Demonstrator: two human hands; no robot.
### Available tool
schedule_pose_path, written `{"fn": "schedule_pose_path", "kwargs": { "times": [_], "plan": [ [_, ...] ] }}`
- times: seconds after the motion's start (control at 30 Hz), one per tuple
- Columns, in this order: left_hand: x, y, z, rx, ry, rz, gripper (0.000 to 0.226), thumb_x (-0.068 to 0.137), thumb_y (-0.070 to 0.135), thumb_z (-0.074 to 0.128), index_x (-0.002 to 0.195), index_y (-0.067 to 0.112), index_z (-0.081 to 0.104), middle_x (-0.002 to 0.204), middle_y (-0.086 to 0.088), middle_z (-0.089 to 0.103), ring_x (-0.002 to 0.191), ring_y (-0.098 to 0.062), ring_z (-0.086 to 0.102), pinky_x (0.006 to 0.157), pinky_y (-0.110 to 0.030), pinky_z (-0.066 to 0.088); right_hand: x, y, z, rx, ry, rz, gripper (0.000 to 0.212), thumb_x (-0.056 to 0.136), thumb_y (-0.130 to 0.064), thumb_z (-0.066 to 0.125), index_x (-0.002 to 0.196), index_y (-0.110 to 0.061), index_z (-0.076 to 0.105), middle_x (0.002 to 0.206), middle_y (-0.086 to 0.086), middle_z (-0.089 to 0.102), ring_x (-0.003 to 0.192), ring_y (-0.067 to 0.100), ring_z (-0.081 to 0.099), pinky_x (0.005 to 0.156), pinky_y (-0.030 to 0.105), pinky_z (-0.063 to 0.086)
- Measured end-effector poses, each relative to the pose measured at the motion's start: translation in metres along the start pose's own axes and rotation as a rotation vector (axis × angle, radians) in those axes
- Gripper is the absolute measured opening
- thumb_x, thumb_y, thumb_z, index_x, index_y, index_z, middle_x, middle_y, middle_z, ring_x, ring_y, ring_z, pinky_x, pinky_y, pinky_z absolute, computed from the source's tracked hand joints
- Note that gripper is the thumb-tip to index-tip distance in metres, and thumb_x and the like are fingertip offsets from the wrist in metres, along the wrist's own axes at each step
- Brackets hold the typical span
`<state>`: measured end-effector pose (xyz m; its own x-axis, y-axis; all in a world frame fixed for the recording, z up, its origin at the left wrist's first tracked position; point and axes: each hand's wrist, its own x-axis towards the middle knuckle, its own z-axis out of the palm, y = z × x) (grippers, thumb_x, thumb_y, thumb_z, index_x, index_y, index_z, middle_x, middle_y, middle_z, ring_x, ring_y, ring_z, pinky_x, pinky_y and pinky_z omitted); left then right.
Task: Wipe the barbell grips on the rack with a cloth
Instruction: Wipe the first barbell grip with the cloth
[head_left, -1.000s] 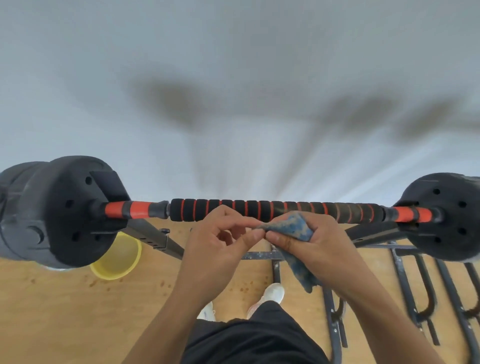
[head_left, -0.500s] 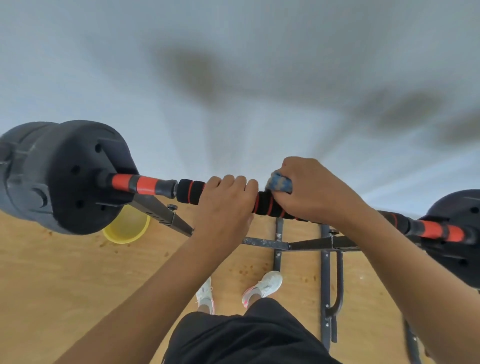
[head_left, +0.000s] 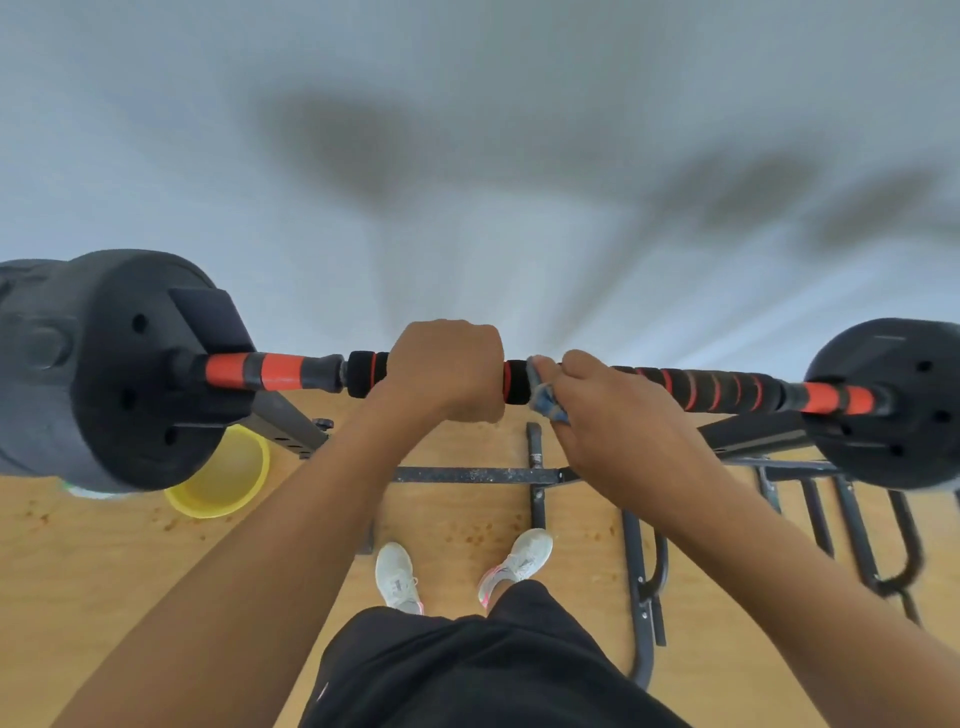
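My left hand (head_left: 447, 371) wrapped tight round the foam grip (head_left: 711, 389), black with orange rings, barbell lying across the rack (head_left: 291, 428), my right hand (head_left: 618, 415) pinching the blue cloth (head_left: 543, 397) against it just beside, bare ribbed grip running right to the plate (head_left: 893, 405).

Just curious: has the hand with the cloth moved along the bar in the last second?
Cannot tell about sliding, since the camera shifted. But the right hand has risen onto the bar, pressing the cloth there.
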<state>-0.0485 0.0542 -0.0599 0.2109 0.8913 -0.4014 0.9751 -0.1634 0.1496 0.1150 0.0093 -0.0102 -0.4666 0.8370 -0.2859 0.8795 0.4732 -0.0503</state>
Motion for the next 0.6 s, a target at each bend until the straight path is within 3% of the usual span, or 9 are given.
{"fn": "schedule_pose_path", "kwargs": {
  "times": [0.07, 0.13, 0.2, 0.27, 0.37, 0.43, 0.53, 0.6],
  "plan": [
    [0.006, -0.005, -0.009, -0.120, -0.179, 0.014, 0.026, 0.075, 0.041, 0.078, 0.078, 0.023, 0.058, 0.066, 0.005, 0.067, 0.057, -0.012, 0.060, 0.058, -0.027, 0.043, -0.004, 0.000, -0.003, -0.016, 0.000, -0.001, 0.036, 0.099, -0.022, 0.048, 0.136, -0.022, 0.048, 0.095, -0.008, 0.041, 0.069, 0.014, 0.050, 0.055, 0.027, 0.043],
    [0.008, -0.008, -0.011, -0.165, -0.191, 0.035, 0.026, 0.073, 0.044, 0.078, 0.081, 0.023, 0.066, 0.065, 0.006, 0.071, 0.057, -0.012, 0.065, 0.059, -0.026, 0.047, -0.011, 0.002, -0.008, 0.031, 0.026, 0.000, 0.023, 0.098, -0.025, 0.048, 0.119, -0.023, 0.056, 0.089, -0.009, 0.043, 0.067, 0.015, 0.053, 0.057, 0.031, 0.049],
    [0.001, -0.009, -0.003, -0.125, -0.026, 0.054, 0.028, 0.074, 0.045, 0.078, 0.088, 0.024, 0.066, 0.072, 0.007, 0.068, 0.066, -0.015, 0.066, 0.062, -0.028, 0.048, -0.014, 0.006, -0.015, 0.127, 0.093, 0.024, 0.013, 0.095, -0.027, 0.049, 0.100, -0.022, 0.060, 0.082, -0.007, 0.043, 0.064, 0.017, 0.053, 0.059, 0.035, 0.051],
    [-0.009, -0.005, 0.014, -0.058, 0.253, 0.057, 0.029, 0.079, 0.044, 0.076, 0.089, 0.023, 0.059, 0.076, 0.007, 0.058, 0.070, -0.017, 0.060, 0.065, -0.030, 0.044, -0.001, 0.015, -0.017, 0.151, 0.186, 0.065, 0.011, 0.094, -0.024, 0.051, 0.096, -0.019, 0.061, 0.080, -0.006, 0.043, 0.066, 0.018, 0.052, 0.062, 0.036, 0.051],
    [-0.021, 0.005, 0.041, 0.103, 0.538, 0.101, 0.046, 0.078, 0.048, 0.081, 0.079, 0.020, 0.045, 0.065, 0.006, 0.043, 0.060, -0.018, 0.045, 0.061, -0.033, 0.032, 0.029, 0.027, -0.016, 0.148, 0.177, 0.154, 0.011, 0.093, -0.023, 0.051, 0.094, -0.019, 0.061, 0.081, -0.004, 0.051, 0.073, 0.021, 0.056, 0.067, 0.037, 0.051],
    [-0.019, 0.007, 0.051, 0.173, 0.582, 0.105, 0.052, 0.071, 0.035, 0.088, 0.072, 0.019, 0.039, 0.058, 0.004, 0.033, 0.052, -0.017, 0.035, 0.058, -0.032, 0.026, 0.037, 0.026, -0.011, 0.199, 0.097, 0.182, 0.019, 0.092, -0.028, 0.048, 0.093, -0.020, 0.066, 0.081, -0.005, 0.058, 0.075, 0.019, 0.061, 0.070, 0.037, 0.055],
    [-0.014, 0.008, 0.045, 0.211, 0.556, 0.068, 0.046, 0.065, 0.008, 0.078, 0.061, 0.020, 0.034, 0.050, 0.005, 0.018, 0.043, -0.013, 0.017, 0.052, -0.029, 0.012, 0.030, 0.020, -0.005, 0.213, 0.043, 0.202, 0.019, 0.093, -0.024, 0.047, 0.087, -0.023, 0.065, 0.077, -0.004, 0.059, 0.071, 0.018, 0.059, 0.070, 0.042, 0.055],
    [-0.014, 0.011, 0.037, 0.230, 0.444, 0.043, 0.036, 0.074, 0.007, 0.069, 0.062, 0.021, 0.038, 0.050, 0.006, 0.026, 0.043, -0.012, 0.017, 0.050, -0.028, 0.007, 0.023, 0.017, -0.001, 0.212, 0.053, 0.214, 0.019, 0.096, -0.023, 0.047, 0.083, -0.022, 0.060, 0.077, -0.004, 0.055, 0.070, 0.018, 0.058, 0.069, 0.040, 0.053]
  ]
}}
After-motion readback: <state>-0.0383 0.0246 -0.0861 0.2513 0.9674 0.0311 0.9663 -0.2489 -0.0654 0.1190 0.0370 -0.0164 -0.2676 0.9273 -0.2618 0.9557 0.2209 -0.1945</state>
